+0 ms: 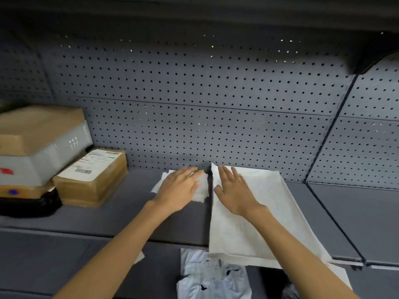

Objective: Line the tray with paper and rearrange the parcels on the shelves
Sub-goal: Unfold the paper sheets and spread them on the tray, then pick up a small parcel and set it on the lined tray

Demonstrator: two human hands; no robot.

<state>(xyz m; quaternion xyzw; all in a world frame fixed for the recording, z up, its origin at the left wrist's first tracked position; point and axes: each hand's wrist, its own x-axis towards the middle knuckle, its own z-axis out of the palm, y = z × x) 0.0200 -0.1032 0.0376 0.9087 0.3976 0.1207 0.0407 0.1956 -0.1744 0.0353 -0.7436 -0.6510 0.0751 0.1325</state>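
A large white paper sheet (254, 221) lies on the grey shelf tray (112, 219), right of centre, its front edge hanging over the shelf lip. My right hand (235, 190) rests flat on its far left part, fingers spread. A smaller crumpled piece of white paper (201, 190) lies just left of the big sheet, and my left hand (179, 188) presses flat on it. Parcels are piled at the left: a brown cardboard parcel with a white label (92, 178), and behind it a grey box (43, 156) with a brown box (41, 124) on top.
A grey pegboard wall (194, 104) backs the shelf. A divider (332, 219) runs along the right side of the tray. A black object (32, 206) sits under the left stack. On the lower shelf lies a pale plastic mailer bag (213, 277).
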